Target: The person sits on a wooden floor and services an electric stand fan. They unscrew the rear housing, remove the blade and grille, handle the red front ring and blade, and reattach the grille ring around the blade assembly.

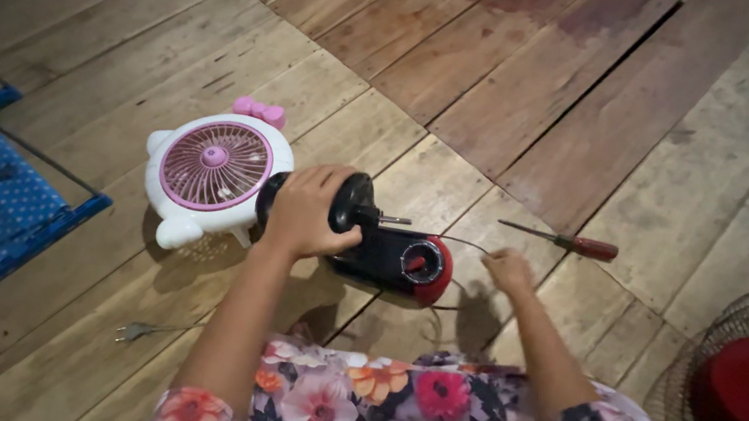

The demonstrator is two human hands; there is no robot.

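The left hand [309, 215] is clenching its grip on a black-and-red fan motor [393, 254] lying mid-floor [556, 79] beside a pink toy fan [213, 170]. The right hand [507, 270] is resting closed by a thin wire [464, 245]; what it holds is unclear. A screwdriver [565, 241] is lying just beyond, likely needed next.

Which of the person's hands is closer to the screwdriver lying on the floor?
The right hand. It rests on the planks just left of the screwdriver, apart from it. The left hand is farther left, gripping the black and red fan motor.
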